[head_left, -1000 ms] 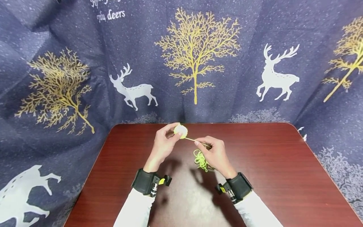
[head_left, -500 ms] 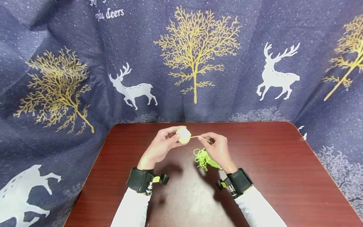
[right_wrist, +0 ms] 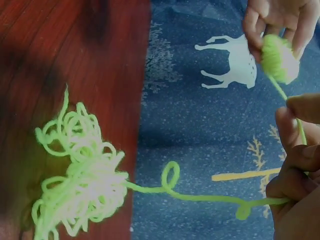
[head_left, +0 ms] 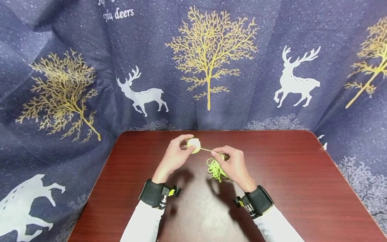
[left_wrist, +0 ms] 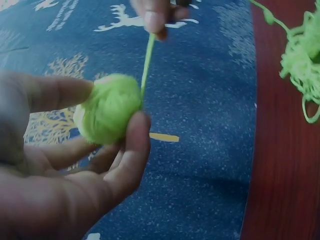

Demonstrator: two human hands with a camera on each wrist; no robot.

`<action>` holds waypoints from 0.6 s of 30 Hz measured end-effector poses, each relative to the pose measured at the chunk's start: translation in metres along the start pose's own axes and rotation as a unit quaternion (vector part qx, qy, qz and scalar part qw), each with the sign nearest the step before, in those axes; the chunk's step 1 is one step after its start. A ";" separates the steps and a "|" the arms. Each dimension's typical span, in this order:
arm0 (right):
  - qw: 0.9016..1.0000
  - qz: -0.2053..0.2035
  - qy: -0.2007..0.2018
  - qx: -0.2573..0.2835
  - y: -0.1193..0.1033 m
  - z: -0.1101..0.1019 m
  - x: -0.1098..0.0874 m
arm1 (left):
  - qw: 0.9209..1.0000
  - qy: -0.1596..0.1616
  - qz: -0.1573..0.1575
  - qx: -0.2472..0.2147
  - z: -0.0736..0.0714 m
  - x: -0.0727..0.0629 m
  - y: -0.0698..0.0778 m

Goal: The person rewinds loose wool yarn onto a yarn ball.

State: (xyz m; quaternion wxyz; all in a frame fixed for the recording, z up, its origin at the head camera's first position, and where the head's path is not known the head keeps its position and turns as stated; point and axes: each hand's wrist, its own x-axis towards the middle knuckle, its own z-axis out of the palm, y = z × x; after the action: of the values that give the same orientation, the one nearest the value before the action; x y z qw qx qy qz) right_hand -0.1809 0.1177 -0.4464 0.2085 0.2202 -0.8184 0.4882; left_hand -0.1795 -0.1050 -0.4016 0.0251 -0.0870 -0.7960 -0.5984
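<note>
A small ball of yellow-green yarn (left_wrist: pixel 111 107) is held between the thumb and fingers of my left hand (head_left: pixel 176 155), above the table. From the ball a taut strand (right_wrist: pixel 278 87) runs across to my right hand (head_left: pixel 234 164), which pinches it between thumb and forefinger. The strand passes on through the curled fingers of that hand and trails, with small loops, to a loose heap of the same yarn (right_wrist: pixel 90 187). In the head view the heap lies on the table, partly hidden behind my right hand.
The reddish-brown table (head_left: pixel 287 174) has rounded far corners. Behind it hangs a dark blue cloth (head_left: pixel 193 67) printed with deer and trees. Each wrist wears a black strap (head_left: pixel 152 193) with a small camera mount.
The ball first shifted right and turned in my left hand, then came back left, slightly lower than at first. My right hand rose, then lowered, still pinching the strand.
</note>
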 end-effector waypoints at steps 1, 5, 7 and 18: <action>1.000 -0.008 -0.005 -0.004 -0.001 -0.001 0.000 | 1.000 0.013 -0.001 0.017 0.002 0.000 0.000; 0.999 -0.035 -0.035 -0.007 -0.006 -0.006 0.000 | 0.997 0.049 0.011 0.057 0.007 0.001 -0.002; 0.998 -0.047 -0.047 -0.006 -0.007 -0.008 0.001 | 0.996 0.060 0.022 0.069 0.008 0.001 -0.004; 0.992 -0.092 -0.081 0.027 -0.015 -0.017 0.005 | 0.989 -0.006 0.059 0.133 0.013 -0.001 -0.016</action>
State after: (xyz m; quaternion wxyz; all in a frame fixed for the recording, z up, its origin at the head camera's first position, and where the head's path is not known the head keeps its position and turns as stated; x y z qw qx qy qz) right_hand -0.1745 0.1255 -0.4252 0.1797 0.3390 -0.7951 0.4697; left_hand -0.1804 -0.0972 -0.4207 0.0668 -0.1332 -0.8623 -0.4840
